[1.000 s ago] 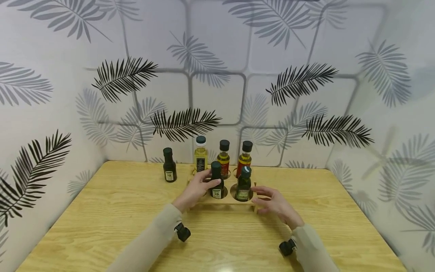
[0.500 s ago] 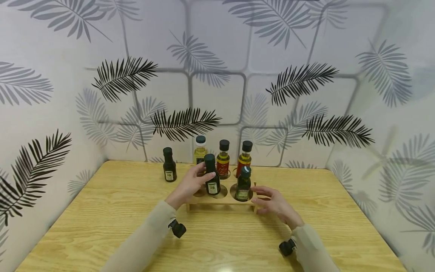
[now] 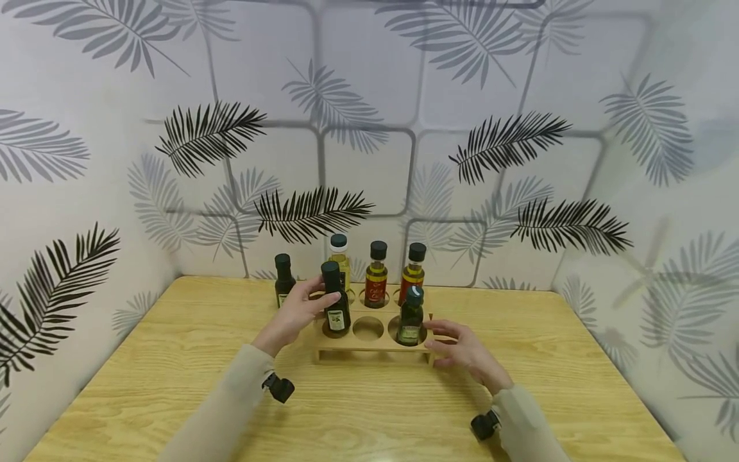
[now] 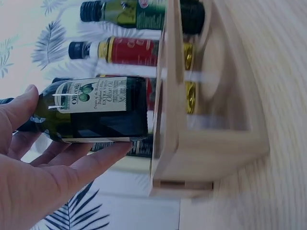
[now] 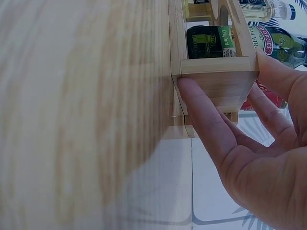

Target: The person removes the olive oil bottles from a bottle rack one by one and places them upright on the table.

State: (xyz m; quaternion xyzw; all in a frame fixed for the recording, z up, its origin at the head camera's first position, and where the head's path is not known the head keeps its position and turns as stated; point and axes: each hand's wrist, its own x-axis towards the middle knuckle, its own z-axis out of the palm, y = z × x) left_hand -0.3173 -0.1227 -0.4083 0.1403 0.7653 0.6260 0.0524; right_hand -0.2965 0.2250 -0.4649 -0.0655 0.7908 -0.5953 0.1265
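Observation:
My left hand (image 3: 293, 314) grips a dark olive oil bottle (image 3: 336, 309) by its upper part, thumb in front and fingers behind. The bottle is upright over the front left hole of a wooden bottle rack (image 3: 375, 345). In the left wrist view its base (image 4: 140, 108) is right at the rack's top board (image 4: 165, 129). The front middle hole (image 3: 368, 328) holds nothing. A green oil bottle (image 3: 411, 321) stands in the front right hole. My right hand (image 3: 469, 353) rests its extended fingers against the rack's right end panel (image 5: 220, 84).
Along the rack's back row stand a pale yellow oil bottle (image 3: 339, 249) and two red-labelled bottles, one in the middle (image 3: 376, 282) and one at right (image 3: 412, 274). Another dark bottle (image 3: 283, 273) stands on the wooden table (image 3: 190, 333) left of the rack, near the patterned wall.
My left hand has lifted the dark olive oil bottle from the front middle hole and moved it left to over the front left hole. My right hand stays at the rack's end.

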